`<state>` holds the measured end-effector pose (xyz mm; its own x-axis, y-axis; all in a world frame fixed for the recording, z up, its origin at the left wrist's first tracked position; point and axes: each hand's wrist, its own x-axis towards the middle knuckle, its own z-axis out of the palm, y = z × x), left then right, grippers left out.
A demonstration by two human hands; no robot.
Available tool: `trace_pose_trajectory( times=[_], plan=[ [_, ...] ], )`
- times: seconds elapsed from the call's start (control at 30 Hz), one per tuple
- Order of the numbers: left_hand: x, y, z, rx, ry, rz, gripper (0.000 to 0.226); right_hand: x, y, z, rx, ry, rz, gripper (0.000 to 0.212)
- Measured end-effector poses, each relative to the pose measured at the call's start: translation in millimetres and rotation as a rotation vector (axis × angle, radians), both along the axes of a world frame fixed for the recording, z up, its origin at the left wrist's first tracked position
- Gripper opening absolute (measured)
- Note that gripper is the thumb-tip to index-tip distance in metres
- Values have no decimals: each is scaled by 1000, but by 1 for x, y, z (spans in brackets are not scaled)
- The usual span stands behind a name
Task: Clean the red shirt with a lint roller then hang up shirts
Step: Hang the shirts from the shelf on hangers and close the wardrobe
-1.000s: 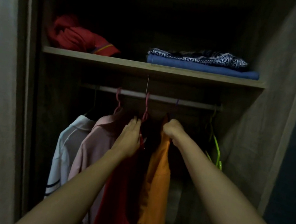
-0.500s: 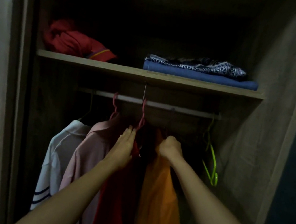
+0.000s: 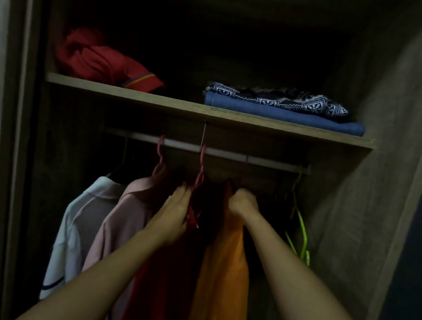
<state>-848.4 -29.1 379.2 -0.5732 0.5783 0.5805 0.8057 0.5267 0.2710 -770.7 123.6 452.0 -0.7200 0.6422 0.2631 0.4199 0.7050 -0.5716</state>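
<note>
Inside the dim grey-brown wooden wardrobe (image 3: 389,131), both my arms reach fwd under the long wooden shelf (image 3: 206,111) that spans it side to side. On the shelf, L side, sits a crumpled red garment w/ a striped cuff (image 3: 100,65); R side, a folded blue cloth (image 3: 284,117) w/ a navy-and-white patterned cloth (image 3: 276,98) stacked on top. Below the shelf runs a pale metal hanging rail (image 3: 232,156).

Shirts hang from the rail, L to R: a white shirt w/ dark stripes at the sleeve (image 3: 75,232), a pale pink collared shirt (image 3: 124,218), the red shirt (image 3: 163,289) approx centre, then an orange shirt (image 3: 221,284) right beside it, the two touching. Far R, well apart from the shirts, a bare lime-green plastic hanger (image 3: 301,228) hangs on the rail.

My left hand (image 3: 174,217) rests at the red shirt's top, fingers curled round the shoulder part of its pink-red hanger (image 3: 199,174), whose hook is over the rail. My right hand (image 3: 243,201) is closed in a fist on the neck of the orange shirt; its hanger is too dark to make out.
</note>
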Motion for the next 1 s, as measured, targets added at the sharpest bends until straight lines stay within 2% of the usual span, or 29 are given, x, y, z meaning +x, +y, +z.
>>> trace_pose_trajectory(
  times=[0.13,0.3,0.43,0.53,0.63,0.77,0.87,0.93,1.0],
  plan=[
    [2,-3,-5,-14,1,-1,86,3,-10,-19,-40,83,-60,33],
    [13,-3,-15,-18,-82,-35,104,33,-27,-58,75,159,-3,71],
    [33,-14,-2,-42,-62,-59,86,59,-41,-68,152,157,18,76],
    [49,-44,32,136,176,-105,65,71,-62,-39,307,310,60,68],
    [56,-87,91,407,429,-149,55,81,-99,19,434,635,190,49],
    [48,-141,179,521,546,-54,46,59,-148,97,562,808,366,36],
    [27,-164,227,420,538,129,51,10,-172,146,538,702,436,34],
    [7,-173,249,265,476,270,58,-23,-180,173,522,536,449,48],
    [-9,-179,264,96,326,366,70,-48,-182,192,455,338,529,69]
  ],
)
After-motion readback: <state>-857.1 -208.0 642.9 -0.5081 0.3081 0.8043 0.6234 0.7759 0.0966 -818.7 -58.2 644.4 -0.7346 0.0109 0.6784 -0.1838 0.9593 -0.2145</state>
